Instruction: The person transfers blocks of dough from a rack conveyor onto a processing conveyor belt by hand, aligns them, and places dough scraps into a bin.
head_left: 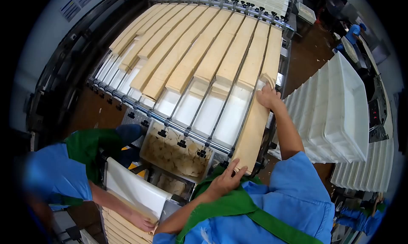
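A long, flat beige strip (251, 135), which looks like layered dough or bean-curd sheets, lies along the right-hand lane of a white slatted table. My right hand (267, 95) is closed on its far end, where the edge of a layer curls up. At the near end, close to my apron, my left hand (228, 180) grips the strip's corner, fingers on top. Beyond my right hand, another beige strip (273, 53) continues in the same lane. Several similar stacked strips (221, 44) lie side by side to the left, parted by thin metal rods.
A metal rail (178, 127) with black knobs crosses the table's near edge. Below it stands a bin (146, 152) of beige scraps. A co-worker's hand (142, 220) rests on more strips at lower left. Nested white trays (327, 112) stand on the right.
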A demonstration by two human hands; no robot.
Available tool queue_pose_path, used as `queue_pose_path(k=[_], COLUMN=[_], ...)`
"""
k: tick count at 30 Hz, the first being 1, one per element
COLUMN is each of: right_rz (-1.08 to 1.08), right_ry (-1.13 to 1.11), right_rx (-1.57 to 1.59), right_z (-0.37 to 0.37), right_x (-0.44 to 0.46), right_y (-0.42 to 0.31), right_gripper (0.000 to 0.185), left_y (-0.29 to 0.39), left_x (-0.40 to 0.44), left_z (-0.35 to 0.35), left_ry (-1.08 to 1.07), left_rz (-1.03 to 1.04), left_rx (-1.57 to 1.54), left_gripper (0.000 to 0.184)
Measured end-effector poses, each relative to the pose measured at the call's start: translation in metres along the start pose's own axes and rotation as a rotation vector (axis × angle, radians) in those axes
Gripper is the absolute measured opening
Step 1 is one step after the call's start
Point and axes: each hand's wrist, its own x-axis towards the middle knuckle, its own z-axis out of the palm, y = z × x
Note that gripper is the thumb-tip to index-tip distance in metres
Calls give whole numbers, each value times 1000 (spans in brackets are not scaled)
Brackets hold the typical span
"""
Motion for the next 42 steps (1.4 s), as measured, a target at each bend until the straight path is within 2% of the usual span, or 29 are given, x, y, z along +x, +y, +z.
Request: queue_pose_path(k=[4, 6, 8, 10, 12, 13, 15, 17, 18, 19, 20, 21, 23, 25, 26, 29, 30, 31, 33, 35, 37, 39, 41, 42], right_rz=[-32, -123, -148, -179, -223, -229, -296, -252, -242, -237, -208, -227, -239, -217, -180, -181, -121, -217, -230, -247, -445, -602, -985, -1045], right_ry=[10, 127, 145, 161, 302, 301, 501, 463, 523, 583, 524, 526, 499, 440, 421, 398, 270, 430, 440, 421, 472, 534, 546, 525], right_rx=[40, -4, -25, -47, -81, -75, -98, -60, -41, -24, -14, -13, 44, -4, -75, -151, -199, -344, -534, -424, -369, -296, -141, -132], right_z=[1, 7, 5, 6, 10, 13, 19, 15, 17, 18, 18, 21, 31, 44, 44, 42, 23, 51, 53, 66, 82, 100, 114, 119], right_x=[10, 18, 19, 19, 18, 17, 15, 8, 4, -1, -7, -15, -30, -37, -39, -33, -40, -18, -12, -9, -4, 0, -13, -36], right_y=[7, 16, 17, 19, 22, 24, 26, 20, 17, 14, 11, 8, 3, 2, -1, 0, -15, 8, -4, -24, -51, -83, -131, -156], right_gripper=[63, 54, 49, 44, 39, 39, 34, 37, 41, 45, 53, 53, 57, 62, 64, 66, 65, 64, 65, 65, 63, 61, 56, 53], left_y=[-7, -9, -10, -14, -17, -17, -18, -20, -27, -25, -23, -21, -23, -35, -35, -47, -50, -54, -70, -78, -90, -93, -86, -89], left_x=[10, 16, 20, 24, 25, 26, 30, 41, 47, 57, 67, 73, 69, 60, 58, 40, 35, 27, 6, -16, -38, -61, -85, -102], left_z=[9, 13, 15, 20, 23, 24, 24, 25, 32, 34, 35, 36, 41, 45, 34, 8, -7, -21, -29, -42, -46, -52, -60, -59], left_ry=[-22, -34, -114, -101, -88, -89, -93, -137, -258, -252, -236, -215, -216, -167, -184, 75, 168, 280, 471, 630, 735, 774, 615, 656], left_rz=[2, -2, -61, -42, -28, -38, -45, -37, -132, -134, -217, -302, -328, -272, -327, -320, -345, -378, -424, -569, -676, -750, -1113, -1102], left_rx=[6, -4, -118, -106, -90, -124, -152, -165, -258, -253, -290, -326, -307, -426, -582, -552, -489, -510, -392, -422, -382, -311, -227, -171], left_gripper=[43, 43, 51, 52, 53, 49, 46, 48, 53, 53, 54, 56, 58, 58, 58, 58, 57, 56, 55, 57, 57, 58, 62, 64])
